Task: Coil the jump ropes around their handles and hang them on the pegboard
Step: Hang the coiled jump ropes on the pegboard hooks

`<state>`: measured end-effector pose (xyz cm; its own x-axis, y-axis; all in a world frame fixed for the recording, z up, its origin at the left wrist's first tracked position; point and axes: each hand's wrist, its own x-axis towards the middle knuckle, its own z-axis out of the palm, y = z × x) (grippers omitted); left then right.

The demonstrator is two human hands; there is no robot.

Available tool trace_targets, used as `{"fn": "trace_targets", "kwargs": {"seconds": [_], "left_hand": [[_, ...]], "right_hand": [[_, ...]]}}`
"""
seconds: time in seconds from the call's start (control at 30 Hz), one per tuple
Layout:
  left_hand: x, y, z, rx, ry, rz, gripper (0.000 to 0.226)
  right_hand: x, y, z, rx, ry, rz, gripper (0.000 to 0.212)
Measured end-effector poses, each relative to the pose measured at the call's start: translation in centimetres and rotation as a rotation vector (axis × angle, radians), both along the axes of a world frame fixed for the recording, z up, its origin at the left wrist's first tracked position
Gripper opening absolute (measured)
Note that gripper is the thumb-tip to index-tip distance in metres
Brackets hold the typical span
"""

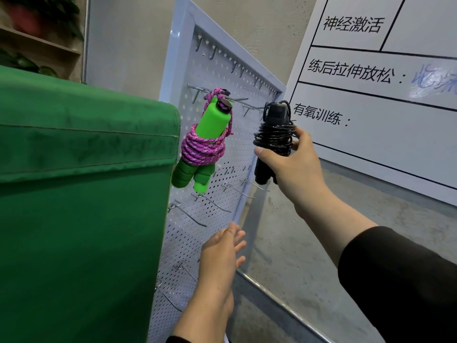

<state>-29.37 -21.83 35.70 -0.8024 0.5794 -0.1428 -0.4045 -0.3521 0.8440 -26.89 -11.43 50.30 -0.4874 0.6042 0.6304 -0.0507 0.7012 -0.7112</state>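
Up close, we see a pale pegboard (217, 149) leaning against a concrete wall (131, 40), studded with metal hooks (217, 206). On one of its upper hooks hangs a jump rope with bright green handles (210, 134), its pink-purple cord (202, 149) wound in a thick bundle around the two handles, which point down side by side. A loop of that cord runs up over the hook.

Just to the right of it, our right hand (289, 164) is closed around a black jump rope (274, 139). The thumb crosses the front of the bundle and the fingers wrap behind it, so the grip sits over the lower coils. Its thin black cord is coiled around the black handles, whose ends stick out below the hand, while the top caps rise above it near the board's right edge. We cannot tell whether the top of this rope touches a hook or only sits in front of one.

Lower down, our left hand (222, 253) is open with fingers spread loosely, holding nothing, in front of the lower part of the pegboard. We cannot tell whether it touches the panel.

A green fabric-covered block (81, 184) fills the left side, and a white board with printed Chinese headings (385, 95) stands at the right.
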Motion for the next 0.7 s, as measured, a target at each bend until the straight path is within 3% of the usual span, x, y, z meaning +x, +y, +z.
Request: {"fn": "trace_targets", "kwargs": {"seconds": [0.7], "left_hand": [[-0.09,-0.04,0.26,0.021,-0.016,-0.004,0.033]], "right_hand": [[-0.65,0.18,-0.68,0.052,0.017,-0.085,0.077]]}}
